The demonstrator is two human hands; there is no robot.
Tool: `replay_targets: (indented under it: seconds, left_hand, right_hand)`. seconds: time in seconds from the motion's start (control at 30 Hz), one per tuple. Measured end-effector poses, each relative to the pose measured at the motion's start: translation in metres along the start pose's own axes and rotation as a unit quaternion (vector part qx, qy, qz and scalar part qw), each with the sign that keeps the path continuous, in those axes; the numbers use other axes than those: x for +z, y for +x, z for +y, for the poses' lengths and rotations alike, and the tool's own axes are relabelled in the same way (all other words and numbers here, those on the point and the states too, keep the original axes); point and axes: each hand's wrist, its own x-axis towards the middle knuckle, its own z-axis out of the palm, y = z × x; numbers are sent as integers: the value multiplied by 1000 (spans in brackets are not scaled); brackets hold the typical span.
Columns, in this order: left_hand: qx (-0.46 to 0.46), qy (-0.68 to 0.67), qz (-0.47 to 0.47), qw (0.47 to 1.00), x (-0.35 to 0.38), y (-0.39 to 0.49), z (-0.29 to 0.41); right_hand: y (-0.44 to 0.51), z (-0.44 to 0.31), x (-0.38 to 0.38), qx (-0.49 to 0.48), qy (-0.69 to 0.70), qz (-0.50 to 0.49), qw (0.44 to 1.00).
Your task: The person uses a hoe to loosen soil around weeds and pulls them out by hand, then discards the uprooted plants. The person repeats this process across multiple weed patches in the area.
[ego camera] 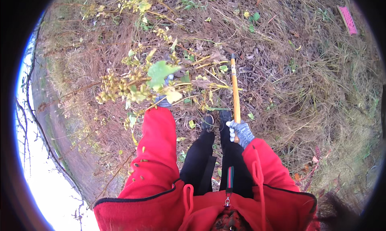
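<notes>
My right hand (241,133), in a grey knit glove with pale fingertips, grips the lower end of a wooden tool handle (235,95). The handle points away from me, and a dark metal head (230,50) shows at its far end, partly lost against the dry leaves. My left hand (163,100), also gloved, reaches into a leafy plant with yellowish stems (221,86). Leaves and clusters of seed pods (120,87) cover most of that hand, so its fingers and any hold on a stem cannot be made out. Small burs or pods cling to my left sleeve.
Dry grass and fallen leaves (289,89) surround my dark shoes (208,122). A pink perforated object (348,19) lies in the grass at the upper right. Bare branches (30,80) and a dirt path (57,131) show at the left. Reddish stems (312,173) stand at the lower right.
</notes>
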Motion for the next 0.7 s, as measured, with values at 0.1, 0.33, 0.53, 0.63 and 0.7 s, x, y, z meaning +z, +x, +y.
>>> replay_targets:
  seconds: [0.1, 0.33, 0.53, 0.63, 0.7]
  left_hand:
    - [-1, -6, 0, 1000, -11, -1, -1]
    - [-9, -4, -12, 1000, -27, 4, -11]
    - [-11, -9, -5, 1000, -46, 2, -19]
    - [-9, -14, -8, 1000, -51, -1, -21]
    - [-11, -16, -5, 1000, -54, -4, -25]
  right_hand:
    - [30, -29, 2, 6, 62, -105, 993]
    - [78, -48, 14, 6, 244, -209, 947]
    - [70, -16, 24, -26, 0, -39, 999]
    - [91, -21, 26, -73, -35, -42, 996]
    - [99, -16, 28, 17, -40, -6, 999]
